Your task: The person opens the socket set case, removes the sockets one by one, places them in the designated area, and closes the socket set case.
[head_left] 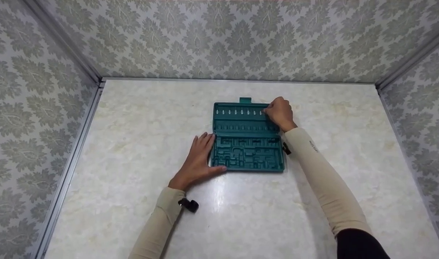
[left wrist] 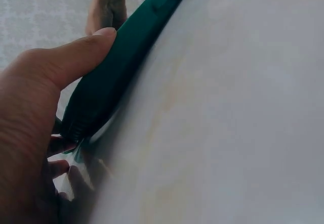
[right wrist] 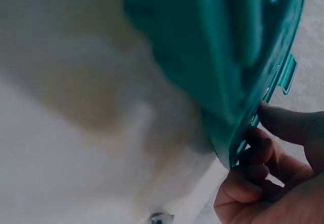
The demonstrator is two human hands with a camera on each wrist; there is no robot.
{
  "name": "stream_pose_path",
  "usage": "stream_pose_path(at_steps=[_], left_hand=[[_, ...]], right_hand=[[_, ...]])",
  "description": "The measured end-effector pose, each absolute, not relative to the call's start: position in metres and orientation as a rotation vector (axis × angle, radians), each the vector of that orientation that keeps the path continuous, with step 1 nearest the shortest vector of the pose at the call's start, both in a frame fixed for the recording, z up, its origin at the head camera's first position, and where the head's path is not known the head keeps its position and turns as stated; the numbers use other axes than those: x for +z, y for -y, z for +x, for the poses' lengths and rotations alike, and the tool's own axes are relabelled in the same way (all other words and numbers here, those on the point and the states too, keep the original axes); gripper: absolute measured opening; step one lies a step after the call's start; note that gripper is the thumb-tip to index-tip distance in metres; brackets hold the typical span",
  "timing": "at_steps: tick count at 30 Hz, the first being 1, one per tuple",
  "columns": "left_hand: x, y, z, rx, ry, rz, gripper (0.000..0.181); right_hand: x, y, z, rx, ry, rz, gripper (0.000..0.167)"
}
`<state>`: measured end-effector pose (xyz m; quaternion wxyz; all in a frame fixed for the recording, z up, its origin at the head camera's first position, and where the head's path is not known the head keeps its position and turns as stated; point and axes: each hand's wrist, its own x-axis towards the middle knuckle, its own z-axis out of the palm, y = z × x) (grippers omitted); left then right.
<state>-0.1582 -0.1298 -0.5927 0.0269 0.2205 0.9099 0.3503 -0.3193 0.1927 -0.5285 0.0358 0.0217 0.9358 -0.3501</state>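
Note:
A green plastic case (head_left: 246, 134) lies unfolded on the table, with a row of small silver bits (head_left: 242, 112) in its far half and moulded recesses in the near half. At its near left corner rests my left hand (head_left: 197, 163), thumb against the near edge and fingers stretched along the left side. In the left wrist view my thumb (left wrist: 88, 52) presses on the case wall (left wrist: 114, 70). My right hand (head_left: 281, 112) is at the far right corner, fingers curled, thumb and fingertips pinching at the row's right end; the pinched piece is mostly hidden. The right wrist view shows my right hand (right wrist: 278, 168) against the case's edge.
The pale marbled table top (head_left: 140, 126) surrounds the case. A latch tab (head_left: 245, 100) sticks out from the case's far edge. Patterned wall panels (head_left: 237, 39) stand behind the table and on both sides, with metal rails (head_left: 70, 172) at the left edge.

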Motion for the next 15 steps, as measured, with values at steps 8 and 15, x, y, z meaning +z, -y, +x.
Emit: stream_pose_path(at_steps=[8, 15], left_hand=[[-0.593, 0.128, -0.157, 1.083, -2.810, 0.662, 0.127], [-0.591, 0.128, -0.158, 1.051, -2.814, 0.627, 0.127]], right_hand=[[-0.536, -0.206, -0.312, -1.338, -2.796, 0.104, 0.040], [-0.545, -0.214, -0.302, -1.580, -2.776, 0.028, 0.017]])
